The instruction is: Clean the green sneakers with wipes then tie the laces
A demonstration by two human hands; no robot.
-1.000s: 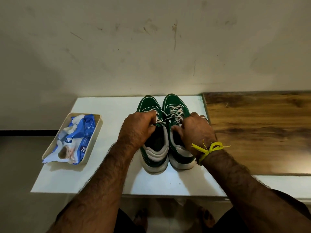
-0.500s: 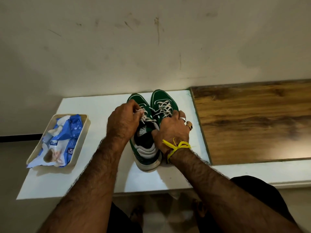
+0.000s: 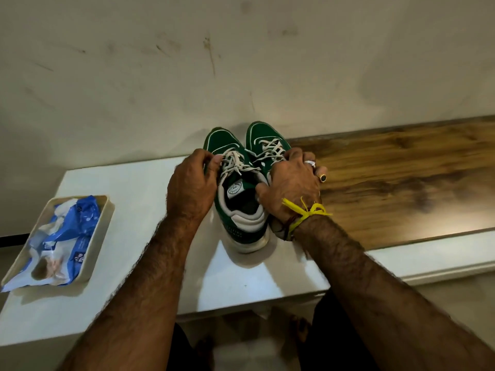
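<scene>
Green sneakers [image 3: 242, 183] sit side by side, toes to the wall, on the white tabletop [image 3: 139, 183]; the left one [image 3: 235, 199] is fully in view, the right one [image 3: 263, 141] is half covered by the right hand. White laces [image 3: 235, 162] on the left sneaker look loose, no bow visible.

Left hand [image 3: 191, 188] is against that sneaker's left side, fingers [image 3: 211, 162] curled and pinching at the lace end near the top eyelets. Right hand [image 3: 290, 188], rings and a yellow wrist thread [image 3: 305, 212], rests across the right sneaker, thumb at the left sneaker's collar; fingers bent, but can't tell if they hold a lace or just the shoe.

Left of the sneakers, well apart, a beige tray [image 3: 104, 210] holds the blue wipes pack [image 3: 72, 231]. Right of them, a wooden panel [image 3: 401, 178].

Likely step: tying the left sneaker. To do it well: get one lace end in each hand, pull both evenly to snug the crossings, keep the tongue flat, steady the shoe so it doesn't slide, then cross and loop.
</scene>
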